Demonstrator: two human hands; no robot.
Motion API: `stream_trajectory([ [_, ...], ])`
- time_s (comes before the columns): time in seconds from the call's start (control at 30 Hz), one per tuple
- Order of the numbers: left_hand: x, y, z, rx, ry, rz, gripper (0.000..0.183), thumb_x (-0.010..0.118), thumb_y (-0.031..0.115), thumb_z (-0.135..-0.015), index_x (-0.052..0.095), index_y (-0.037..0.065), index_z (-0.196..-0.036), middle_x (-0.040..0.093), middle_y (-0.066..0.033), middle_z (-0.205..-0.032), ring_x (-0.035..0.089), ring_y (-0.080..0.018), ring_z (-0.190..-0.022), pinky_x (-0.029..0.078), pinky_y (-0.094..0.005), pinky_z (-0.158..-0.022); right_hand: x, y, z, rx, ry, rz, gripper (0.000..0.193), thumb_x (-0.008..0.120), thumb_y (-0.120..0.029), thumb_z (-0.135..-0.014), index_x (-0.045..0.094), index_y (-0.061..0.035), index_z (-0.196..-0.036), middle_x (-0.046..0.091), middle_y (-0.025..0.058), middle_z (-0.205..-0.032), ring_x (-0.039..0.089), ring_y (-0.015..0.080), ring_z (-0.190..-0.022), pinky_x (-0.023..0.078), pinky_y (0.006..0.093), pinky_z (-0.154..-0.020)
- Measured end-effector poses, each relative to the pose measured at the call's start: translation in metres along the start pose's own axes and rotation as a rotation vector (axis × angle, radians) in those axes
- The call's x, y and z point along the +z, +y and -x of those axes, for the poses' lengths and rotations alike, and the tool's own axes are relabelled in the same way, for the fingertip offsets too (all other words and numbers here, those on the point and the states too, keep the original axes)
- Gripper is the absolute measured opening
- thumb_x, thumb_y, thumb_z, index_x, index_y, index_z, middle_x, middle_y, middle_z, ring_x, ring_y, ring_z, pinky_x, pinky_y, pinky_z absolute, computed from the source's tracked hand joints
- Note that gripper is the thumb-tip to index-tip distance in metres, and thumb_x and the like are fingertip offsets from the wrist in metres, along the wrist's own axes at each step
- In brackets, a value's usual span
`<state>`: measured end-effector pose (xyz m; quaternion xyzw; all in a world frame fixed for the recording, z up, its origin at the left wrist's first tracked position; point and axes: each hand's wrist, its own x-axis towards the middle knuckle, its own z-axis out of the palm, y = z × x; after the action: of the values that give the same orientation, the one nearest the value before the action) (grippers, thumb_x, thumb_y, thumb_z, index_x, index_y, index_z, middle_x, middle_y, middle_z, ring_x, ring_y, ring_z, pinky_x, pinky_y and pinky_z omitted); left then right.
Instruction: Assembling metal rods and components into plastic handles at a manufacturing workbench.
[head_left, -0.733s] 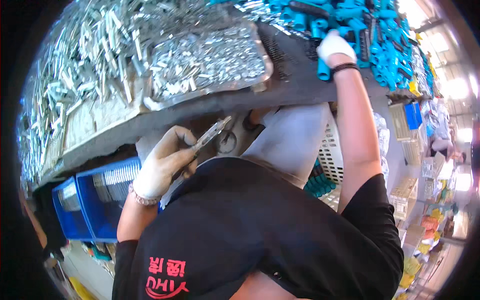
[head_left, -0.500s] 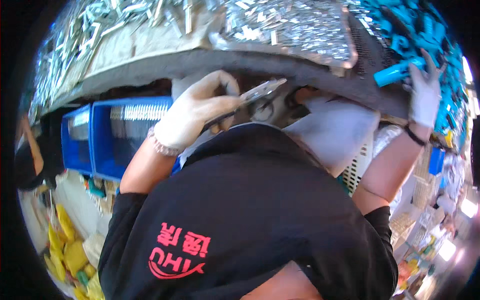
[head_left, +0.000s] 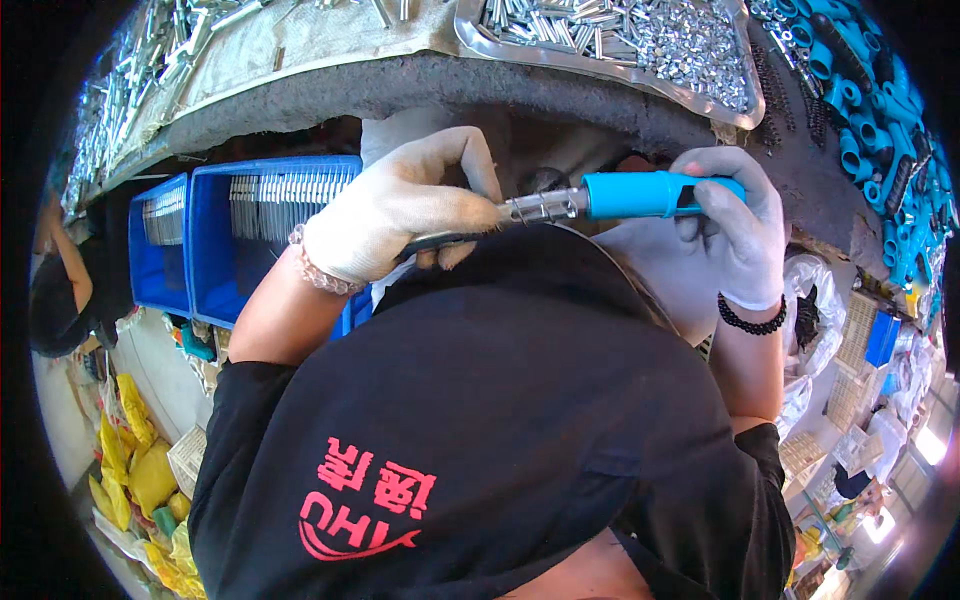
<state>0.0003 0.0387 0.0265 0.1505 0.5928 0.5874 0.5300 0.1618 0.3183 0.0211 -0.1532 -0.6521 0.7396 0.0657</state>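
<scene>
My left hand, in a white glove, is closed on a metal part with a spring and a dark lower piece. My right hand, also gloved, grips a blue plastic handle sleeve by its far right end, thumb and fingers around it. The metal part's tip meets the left opening of the blue sleeve, and both lie in one line in front of my chest. How deep the tip sits inside is hidden by the sleeve.
A metal tray of small silver pins and pieces sits on the dark-edged bench. Many blue sleeves are heaped at the right. Blue bins with rows of flat metal pieces stand at left. Another person's arm shows at far left.
My right hand has come in from the heap at the right with a blue sleeve, bringing it against the metal part. My left hand keeps hold of that part.
</scene>
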Motion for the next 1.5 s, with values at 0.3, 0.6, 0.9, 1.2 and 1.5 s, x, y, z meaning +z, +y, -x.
stream_trajectory([
  [0.3,0.014,-0.001,-0.008,-0.071,-0.092,0.010,0.025,0.052,0.032,-0.103,0.054,0.007,-0.103,0.061,-0.0066,-0.078,0.062,-0.0112,-0.061,0.047,-0.0239,-0.048,0.037,0.003,0.002,0.039,-0.167,0.105,0.020,0.067,0.003,-0.086,0.061,0.0004,-0.105,0.066,0.0096,-0.101,0.066,0.0124,-0.073,0.055,0.0249,-0.064],
  [0.6,0.019,0.012,-0.012,-0.042,0.070,-0.307,0.021,0.052,0.012,-0.098,0.056,0.002,-0.115,0.053,0.0009,-0.073,0.050,-0.0049,-0.059,0.039,-0.0228,-0.048,0.042,0.031,-0.003,-0.107,-0.145,-0.047,0.015,0.067,0.001,-0.089,0.057,-0.0005,-0.100,0.063,0.0116,-0.101,0.065,0.0140,-0.075,0.055,0.0262,-0.064],
  [0.9,0.013,0.016,-0.005,-0.040,-0.087,-0.121,0.057,0.060,0.043,-0.098,0.050,0.004,-0.138,0.056,-0.0021,-0.074,0.051,-0.0057,-0.055,0.038,-0.0205,-0.045,0.068,0.029,-0.017,-0.056,-0.150,0.089,0.016,0.069,-0.003,-0.088,0.056,-0.0022,-0.098,0.061,0.0086,-0.095,0.061,0.0149,-0.077,0.052,0.0286,-0.066],
  [1.2,0.005,-0.001,-0.001,0.054,-0.124,0.122,0.072,0.067,0.048,-0.092,0.048,0.001,-0.142,0.055,-0.0032,-0.084,0.046,-0.0077,-0.050,0.033,-0.0223,-0.040,0.058,-0.046,-0.111,-0.989,-0.124,1.393,0.016,0.064,-0.014,-0.089,0.067,-0.0070,-0.103,0.064,0.0116,-0.094,0.061,0.0329,-0.093,0.049,0.0425,-0.083],
  [1.5,0.000,-0.012,0.003,0.042,-0.022,0.214,0.066,0.067,0.046,-0.092,0.050,0.000,-0.137,0.053,-0.0040,-0.084,0.045,-0.0081,-0.050,0.034,-0.0227,-0.041,0.055,-0.058,-0.128,-0.589,0.015,1.219,0.020,0.067,-0.016,-0.089,0.067,-0.0023,-0.103,0.067,0.0123,-0.093,0.066,0.0261,-0.082,0.052,0.0335,-0.078],
])
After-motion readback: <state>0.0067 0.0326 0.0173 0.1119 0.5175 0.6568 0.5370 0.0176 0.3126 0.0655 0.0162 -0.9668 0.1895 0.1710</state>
